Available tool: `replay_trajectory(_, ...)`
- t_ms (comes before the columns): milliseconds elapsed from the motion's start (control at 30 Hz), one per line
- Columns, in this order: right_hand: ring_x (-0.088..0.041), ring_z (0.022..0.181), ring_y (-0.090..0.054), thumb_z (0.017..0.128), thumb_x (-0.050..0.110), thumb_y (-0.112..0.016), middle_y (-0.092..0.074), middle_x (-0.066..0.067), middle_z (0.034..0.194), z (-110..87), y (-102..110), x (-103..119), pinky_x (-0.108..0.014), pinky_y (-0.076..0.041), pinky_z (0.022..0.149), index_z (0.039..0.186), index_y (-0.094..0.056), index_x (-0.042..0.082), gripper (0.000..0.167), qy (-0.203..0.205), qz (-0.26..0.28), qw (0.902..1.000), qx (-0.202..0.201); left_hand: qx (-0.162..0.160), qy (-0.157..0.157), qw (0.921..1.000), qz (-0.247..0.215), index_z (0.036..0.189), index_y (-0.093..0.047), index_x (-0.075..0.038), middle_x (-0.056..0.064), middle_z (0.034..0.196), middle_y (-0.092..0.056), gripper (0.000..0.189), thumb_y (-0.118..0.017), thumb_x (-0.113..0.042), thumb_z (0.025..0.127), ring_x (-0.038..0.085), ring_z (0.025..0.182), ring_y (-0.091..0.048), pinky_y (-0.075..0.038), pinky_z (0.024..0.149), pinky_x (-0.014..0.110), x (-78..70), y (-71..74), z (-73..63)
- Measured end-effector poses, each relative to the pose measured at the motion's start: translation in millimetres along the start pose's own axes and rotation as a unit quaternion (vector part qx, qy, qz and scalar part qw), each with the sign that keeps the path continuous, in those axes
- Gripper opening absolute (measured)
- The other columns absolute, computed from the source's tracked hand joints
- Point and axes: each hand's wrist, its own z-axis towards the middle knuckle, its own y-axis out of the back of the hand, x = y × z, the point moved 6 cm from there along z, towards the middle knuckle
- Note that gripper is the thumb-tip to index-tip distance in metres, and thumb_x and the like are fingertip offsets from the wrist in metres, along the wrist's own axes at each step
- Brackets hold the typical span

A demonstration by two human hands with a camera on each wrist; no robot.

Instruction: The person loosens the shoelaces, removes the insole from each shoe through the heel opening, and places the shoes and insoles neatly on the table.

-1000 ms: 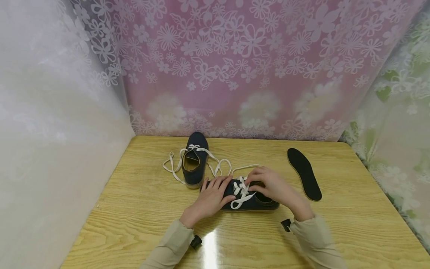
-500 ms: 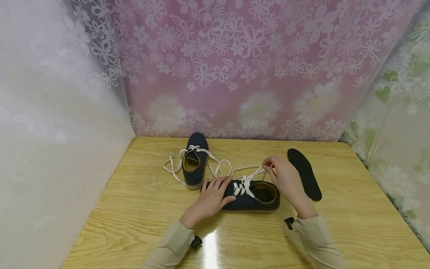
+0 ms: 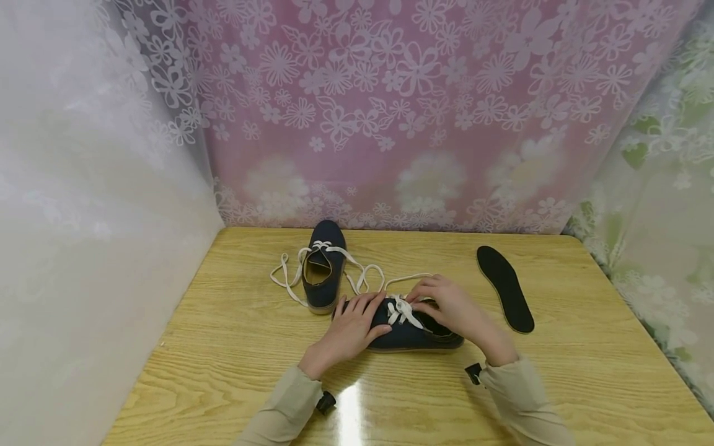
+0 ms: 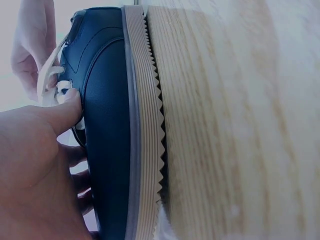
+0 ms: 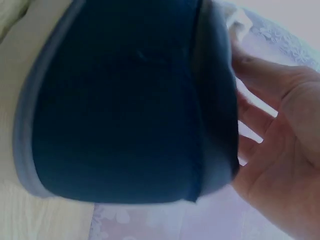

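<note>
A navy canvas shoe (image 3: pixel 401 337) with a pale ridged sole lies across the table, its toe to the left. My left hand (image 3: pixel 352 327) holds it over the toe, fingers spread across the top. The left wrist view has the thumb (image 4: pixel 70 102) beside the laces. At the eyelets, my right hand (image 3: pixel 446 306) pinches the white shoelace (image 3: pixel 403 306) between thumb and fingers, overlapping the shoe's opening. In the right wrist view, the heel (image 5: pixel 120 115) covers much of the picture, and the right hand (image 5: pixel 280 115) is behind the collar, hiding the fingertips.
Behind the left hand stands a second navy shoe (image 3: pixel 328 291), toe to the back, its long white laces (image 3: pixel 287 282) loose on the wooden table (image 3: pixel 223 347). A black insole (image 3: pixel 506 288) lies at the right. Flowered curtains (image 3: pixel 390 124) hang around the table.
My right hand pulled lace up and right, away from the shoe, then came back to the eyelets. A lace loop on the near side has gone. My left hand has stayed put.
</note>
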Motion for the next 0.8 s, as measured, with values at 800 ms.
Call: replay_trajectory(800,-0.033,0.076,-0.067,0.093,0.012,-0.075,-0.074,-0.014,0.088,-21.6,44.4,-35.2,-0.044,-0.048,0.052,0.102,-0.075,0.006,0.01,-0.233,-0.074,0.9366,-0.251,-0.004,-0.003,1.0,0.003,0.161,-0.03,-0.015,0.008,0.158,-0.038,0.069,-0.049,-0.05,0.104,0.031,0.144,-0.037,-0.022,0.118,0.064,-0.5,0.0,-0.7)
